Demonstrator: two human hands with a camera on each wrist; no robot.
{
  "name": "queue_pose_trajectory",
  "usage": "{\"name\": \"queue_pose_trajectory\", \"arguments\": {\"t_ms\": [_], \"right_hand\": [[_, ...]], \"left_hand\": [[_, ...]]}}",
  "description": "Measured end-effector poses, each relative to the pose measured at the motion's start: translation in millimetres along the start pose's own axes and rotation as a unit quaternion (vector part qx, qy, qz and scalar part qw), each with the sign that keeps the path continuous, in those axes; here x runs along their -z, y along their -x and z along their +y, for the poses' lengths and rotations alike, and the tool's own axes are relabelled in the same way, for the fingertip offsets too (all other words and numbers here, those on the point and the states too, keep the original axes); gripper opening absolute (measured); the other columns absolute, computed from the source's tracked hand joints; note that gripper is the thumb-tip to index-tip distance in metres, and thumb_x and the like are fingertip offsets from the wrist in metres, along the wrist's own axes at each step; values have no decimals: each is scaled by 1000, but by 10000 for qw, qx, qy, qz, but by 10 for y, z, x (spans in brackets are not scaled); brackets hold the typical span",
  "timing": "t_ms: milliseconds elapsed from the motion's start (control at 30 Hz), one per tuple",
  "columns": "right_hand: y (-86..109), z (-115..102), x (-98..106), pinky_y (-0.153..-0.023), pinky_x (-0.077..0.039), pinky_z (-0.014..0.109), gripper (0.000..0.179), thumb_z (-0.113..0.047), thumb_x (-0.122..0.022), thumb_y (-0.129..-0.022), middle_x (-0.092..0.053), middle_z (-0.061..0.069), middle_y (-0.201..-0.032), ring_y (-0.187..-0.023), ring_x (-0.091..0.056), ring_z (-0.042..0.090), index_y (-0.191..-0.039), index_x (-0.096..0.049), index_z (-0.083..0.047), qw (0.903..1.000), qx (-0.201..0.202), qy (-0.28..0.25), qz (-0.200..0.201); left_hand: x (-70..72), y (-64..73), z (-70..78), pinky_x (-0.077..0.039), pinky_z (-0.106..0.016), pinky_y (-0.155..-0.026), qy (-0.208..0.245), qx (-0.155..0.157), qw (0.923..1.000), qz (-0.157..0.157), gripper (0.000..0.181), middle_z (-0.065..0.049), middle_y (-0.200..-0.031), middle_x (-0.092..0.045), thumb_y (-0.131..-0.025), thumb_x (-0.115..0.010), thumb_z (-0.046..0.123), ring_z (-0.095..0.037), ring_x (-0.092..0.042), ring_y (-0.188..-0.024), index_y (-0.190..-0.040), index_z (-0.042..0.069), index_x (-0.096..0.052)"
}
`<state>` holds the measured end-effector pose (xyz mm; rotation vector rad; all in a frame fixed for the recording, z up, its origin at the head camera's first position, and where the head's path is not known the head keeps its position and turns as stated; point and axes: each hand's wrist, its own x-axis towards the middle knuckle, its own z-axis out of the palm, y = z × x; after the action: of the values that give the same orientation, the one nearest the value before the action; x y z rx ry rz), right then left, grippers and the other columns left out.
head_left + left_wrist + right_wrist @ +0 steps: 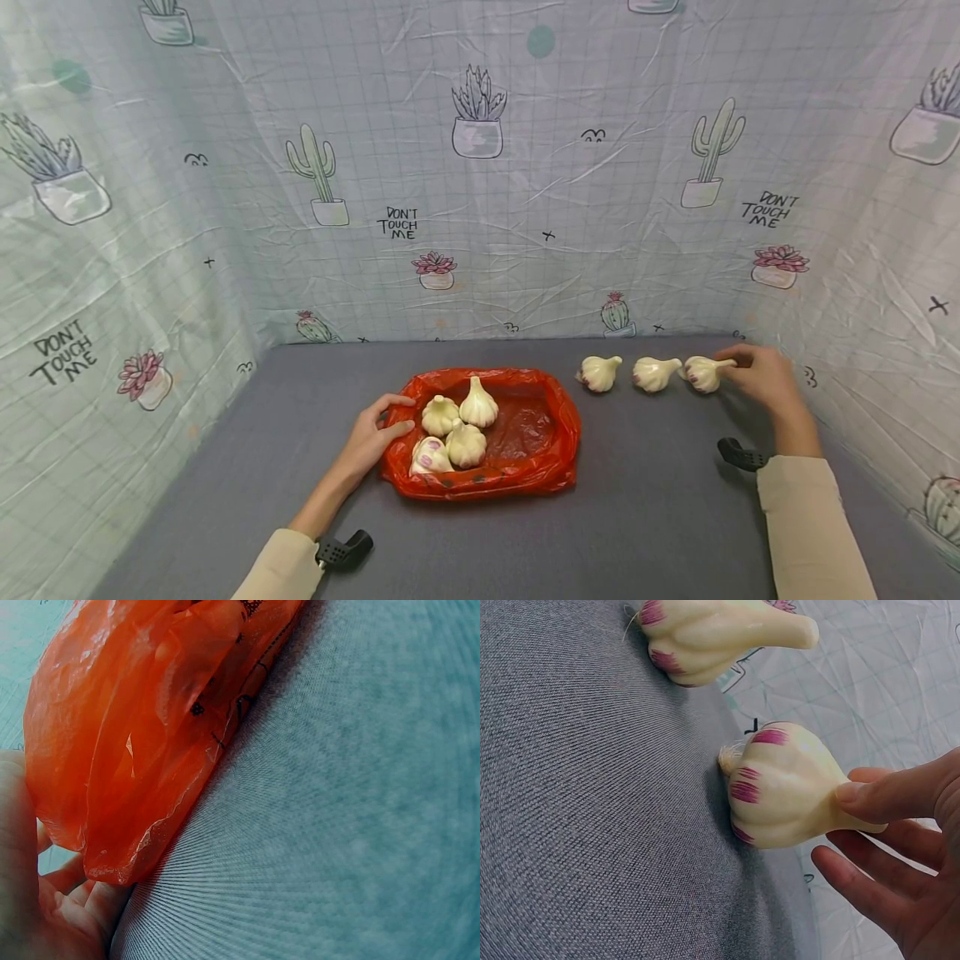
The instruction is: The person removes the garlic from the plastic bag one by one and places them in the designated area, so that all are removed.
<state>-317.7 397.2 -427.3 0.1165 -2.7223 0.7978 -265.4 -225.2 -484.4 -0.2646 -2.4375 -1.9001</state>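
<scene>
At the far right of the table, my right hand (pixel 768 383) pinches the neck of a garlic bulb (pixel 702 373) between thumb and fingers. The right wrist view shows this bulb (pixel 780 787) with purple streaks and a tuft of roots at the table surface. Two more garlic bulbs lie in line to its left, a middle bulb (pixel 654 375) and a left bulb (pixel 598 374). My left hand (pixel 363 442) holds the left end of an open red plastic bag (pixel 567 433). Several garlic bulbs (pixel 466 445) are grouped in the bag's left half.
A grey cloth-covered table (pixel 637 500) lies under everything. Behind it and at both sides hangs a pale curtain (pixel 525 200) printed with cacti and potted plants. The row of bulbs lies near the table's back edge.
</scene>
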Motion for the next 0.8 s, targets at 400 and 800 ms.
{"name": "queue_pose_trajectory", "arguments": {"t_ms": [400, 800], "right_hand": [[4, -81, 62, -68, -48, 32, 32, -19, -69, -97, -70, 32, -112, -97, -65, 43, -118, -71, 6, 9999, -97, -55, 4], [5, -133, 105, -74, -54, 49, 34, -16, -66, -98, -69, 34, -116, -103, -64, 49, -123, -68, 7, 9999, -114, 29, -2]], "left_hand": [[1, -8, 3, -59, -27, -78, -57, -24, 10000, 19, 36, -22, -140, -57, -94, -71, 9, -22, -68, -101, -128, 4, -64], [1, 3, 9, -59, -28, -77, -20, 26, 10000, -11, 36, -22, -140, -57, -95, -71, 10, -21, -69, -99, -129, 5, -63]]}}
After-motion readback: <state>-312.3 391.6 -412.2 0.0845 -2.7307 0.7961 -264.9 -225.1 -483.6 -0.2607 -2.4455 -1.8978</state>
